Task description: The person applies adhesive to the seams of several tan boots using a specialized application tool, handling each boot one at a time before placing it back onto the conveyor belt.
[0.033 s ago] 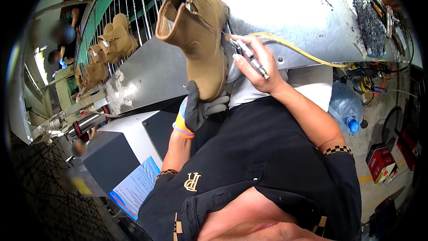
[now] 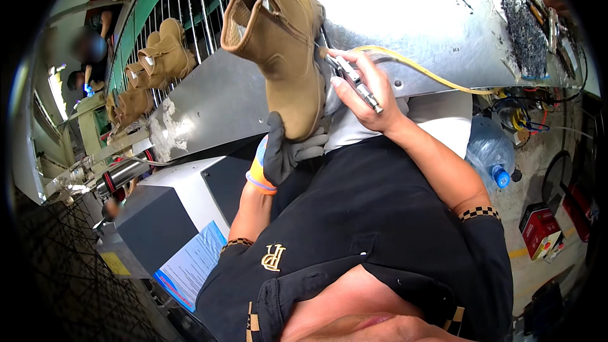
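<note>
A tan ankle boot with a side zip stands tilted near the front edge of the metal table, its opening toward the upper left and its toe toward me. My left hand, in a grey glove with an orange cuff, is closed around the toe from below. Bare-skinned, my right hand grips a slim metal pen-like tool with a brownish, brush-like tip. That tip is at the boot's right side, by the sole edge; whether it touches is hard to tell. A yellow hose runs behind my right hand.
More tan boots stand on a barred rack to the left. Dark residue and tools lie at the metal table's right end. A large clear water bottle and a red box are at right. Another person is far left.
The boot has shifted very slightly up, with my left hand still on its toe. My right hand and the tool look unmoved.
</note>
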`<state>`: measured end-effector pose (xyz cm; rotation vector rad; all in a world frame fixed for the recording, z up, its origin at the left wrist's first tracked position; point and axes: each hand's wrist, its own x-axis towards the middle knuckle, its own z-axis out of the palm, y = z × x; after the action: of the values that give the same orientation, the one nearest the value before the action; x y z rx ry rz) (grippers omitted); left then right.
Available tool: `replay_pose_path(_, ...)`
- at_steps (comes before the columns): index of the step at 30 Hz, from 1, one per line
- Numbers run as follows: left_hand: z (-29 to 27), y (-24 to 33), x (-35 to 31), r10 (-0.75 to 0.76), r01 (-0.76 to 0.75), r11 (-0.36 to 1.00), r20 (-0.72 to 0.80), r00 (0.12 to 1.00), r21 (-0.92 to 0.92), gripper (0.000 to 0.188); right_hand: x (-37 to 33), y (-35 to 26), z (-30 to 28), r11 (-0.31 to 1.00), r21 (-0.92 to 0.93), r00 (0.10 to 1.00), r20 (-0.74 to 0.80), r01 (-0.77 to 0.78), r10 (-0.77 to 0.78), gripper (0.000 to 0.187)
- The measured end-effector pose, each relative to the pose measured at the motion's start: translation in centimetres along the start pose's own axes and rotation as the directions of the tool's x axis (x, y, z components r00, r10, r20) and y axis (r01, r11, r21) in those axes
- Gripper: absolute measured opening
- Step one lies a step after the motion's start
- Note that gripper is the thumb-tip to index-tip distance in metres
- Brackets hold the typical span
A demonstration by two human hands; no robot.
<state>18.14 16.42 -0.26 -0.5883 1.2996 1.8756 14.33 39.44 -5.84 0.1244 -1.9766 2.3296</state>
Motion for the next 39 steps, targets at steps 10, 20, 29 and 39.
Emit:
replay_pose_path(10, 2.5, 0.3, 2.6, -0.078, 0.096, 0.993, 0.215, 0.973, -0.072, 0.085, -3.6, -3.0, -3.5, 0.909, 0.189, 0.924, 0.166, -0.372, 0.344, 0.037)
replay_pose_path(20, 5.4, 0.5, 4.3, -0.180, 0.219, 0.973, 0.361, 0.915, -0.069, 0.092, -7.4, -6.5, -5.6, 0.872, 0.141, 0.882, 0.122, -0.469, 0.455, 0.037)
replay_pose_path(29, 9.0, -1.2, 7.5, -0.143, 0.266, 0.953, 0.558, 0.818, -0.145, 0.100, -5.5, -10.0, -7.1, 0.856, 0.068, 0.857, -0.014, -0.513, 0.514, 0.031)
replay_pose_path(39, 13.1, -1.1, 12.1, 0.107, -0.021, 0.989, 0.608, 0.787, -0.148, 0.069, -5.8, -6.3, -5.6, 0.972, -0.115, 0.946, -0.278, -0.203, 0.165, 0.032)
